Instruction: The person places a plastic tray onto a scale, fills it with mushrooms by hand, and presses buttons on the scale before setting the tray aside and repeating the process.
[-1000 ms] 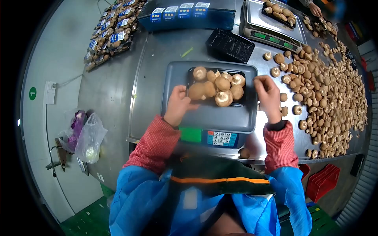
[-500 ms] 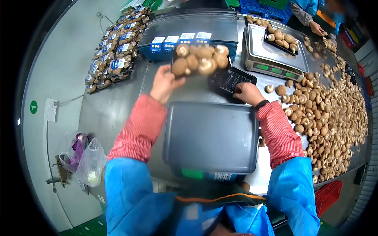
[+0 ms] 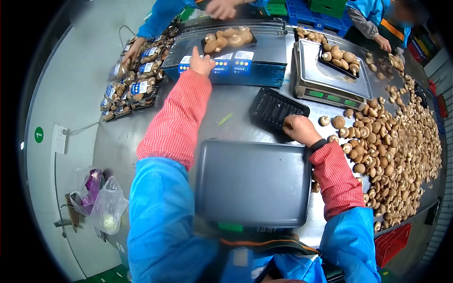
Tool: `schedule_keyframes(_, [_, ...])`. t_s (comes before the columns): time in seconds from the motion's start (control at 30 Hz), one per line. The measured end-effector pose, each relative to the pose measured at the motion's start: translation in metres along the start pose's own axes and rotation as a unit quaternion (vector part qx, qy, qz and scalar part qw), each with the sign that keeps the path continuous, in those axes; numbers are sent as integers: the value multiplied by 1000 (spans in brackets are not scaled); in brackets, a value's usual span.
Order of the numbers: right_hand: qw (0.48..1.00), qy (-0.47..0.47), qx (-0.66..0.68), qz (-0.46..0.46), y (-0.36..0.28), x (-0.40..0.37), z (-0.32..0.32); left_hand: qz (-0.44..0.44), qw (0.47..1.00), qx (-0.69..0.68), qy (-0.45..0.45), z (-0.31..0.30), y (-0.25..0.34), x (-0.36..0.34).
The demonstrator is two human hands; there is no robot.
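My left hand point(image 3: 201, 63) is stretched out with its fingers apart, just in front of a black tray of shiitake mushrooms point(image 3: 230, 38) on the dark metal ledge point(image 3: 266, 53). No grip on that tray shows. White-and-blue labels point(image 3: 243, 62) hang along the ledge's front edge, partly behind my left hand. My right hand point(image 3: 301, 129) is closed on the near right corner of an empty black plastic tray point(image 3: 276, 109), its fingertips partly hidden. The tray lies tilted on the metal table, beyond a dark grey lidded box point(image 3: 252, 184).
A scale point(image 3: 330, 82) bears another tray of mushrooms point(image 3: 340, 60). Loose mushrooms point(image 3: 396, 151) are heaped at right. Labelled packs point(image 3: 141, 87) are stacked at left, under a co-worker's hand point(image 3: 134, 49); that person's other hand point(image 3: 222, 8) is blurred. Another co-worker's hand point(image 3: 383, 43) is at upper right.
My left hand has moved the mushroom-filled tray forward onto the ledge and let it go. A co-worker's arms have come in at the top. My right hand stays at the empty tray.
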State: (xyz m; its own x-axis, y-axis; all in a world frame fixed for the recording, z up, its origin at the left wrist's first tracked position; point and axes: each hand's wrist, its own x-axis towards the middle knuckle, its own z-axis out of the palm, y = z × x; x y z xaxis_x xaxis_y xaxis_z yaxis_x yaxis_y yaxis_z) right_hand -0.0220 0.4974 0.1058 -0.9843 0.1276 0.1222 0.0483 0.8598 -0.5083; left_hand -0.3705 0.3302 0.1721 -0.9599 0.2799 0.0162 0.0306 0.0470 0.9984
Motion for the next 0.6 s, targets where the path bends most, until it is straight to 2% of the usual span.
schedule_keyframes(0.07, [998,66,-19,-15,-15,-3,-15,71,992,103,-16,-8,-2,-23])
schedule_keyframes(0.1, [990,128,-32,-38,-24,-7,-25,91,992,77,-36,-7,10,-51])
schedule_keyframes(0.13, [979,191,-43,-54,-32,-13,-35,65,994,10,-86,-8,19,-79])
schedule_keyframes(0.2, [971,234,-40,-31,-64,-35,-60,-33,981,-23,-188,-11,35,-135])
schedule_keyframes(0.23, [965,252,-46,-50,-73,-48,-63,-79,968,-42,-236,-10,50,-168])
schedule_keyframes(0.3, [958,270,-84,-44,-99,-84,-56,-188,917,-92,-340,-10,60,-218])
schedule_keyframes(0.33, [960,254,-100,-60,-115,-103,-54,-228,875,-141,-404,-9,60,-236])
schedule_keyframes(0.37, [967,233,-84,-68,-127,-123,-52,-216,881,-85,-412,-1,61,-257])
schedule_keyframes(0.4, [953,276,-93,-81,-136,-141,-41,-199,886,-29,-418,7,61,-275])
schedule_keyframes(0.47, [969,237,-59,-43,-152,-181,-41,-148,895,43,-419,23,51,-300])
schedule_keyframes(0.53, [974,215,-23,71,-165,-220,-60,-156,867,83,-467,40,47,-320])
schedule_keyframes(0.57, [950,287,-55,109,-158,-241,-54,-47,845,116,-519,50,24,-323])
schedule_keyframes(0.6, [934,310,-46,171,-160,-258,-67,62,810,146,-564,59,4,-326])
